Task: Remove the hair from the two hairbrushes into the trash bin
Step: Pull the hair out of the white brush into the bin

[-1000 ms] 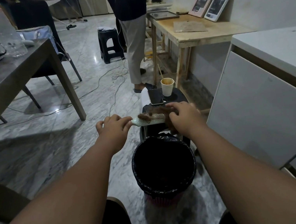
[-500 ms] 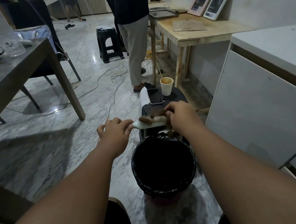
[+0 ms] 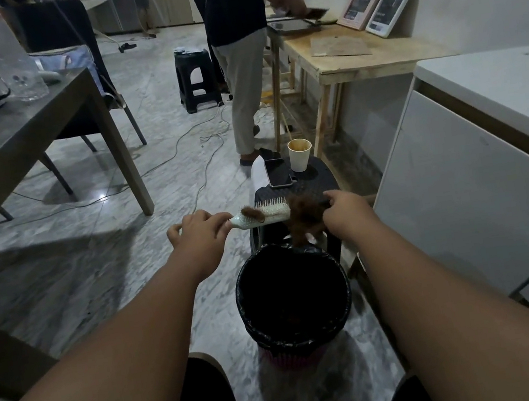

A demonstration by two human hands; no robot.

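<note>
My left hand (image 3: 199, 233) grips the handle of a white hairbrush (image 3: 270, 214), held level with its bristles up, above the far rim of the trash bin. A small tuft of brown hair (image 3: 253, 214) still clings to the bristles near the handle. My right hand (image 3: 347, 209) pinches a large clump of brown hair (image 3: 304, 220) that hangs off the brush's right end, just over the bin's far edge. The bin (image 3: 294, 299) has a black liner and stands on the floor between my knees. A second hairbrush is not visible.
A black stool (image 3: 312, 185) behind the bin carries a phone (image 3: 277, 172) and a paper cup (image 3: 300, 154). A person (image 3: 240, 48) stands at a wooden table (image 3: 354, 54). A grey table (image 3: 20, 135) is left, a white cabinet (image 3: 477, 173) right, cables (image 3: 179, 151) on the floor.
My right hand has pulled a big clump of hair off the bristles toward the right; the brush's bristles are now mostly bare. My left hand holds the brush steady.
</note>
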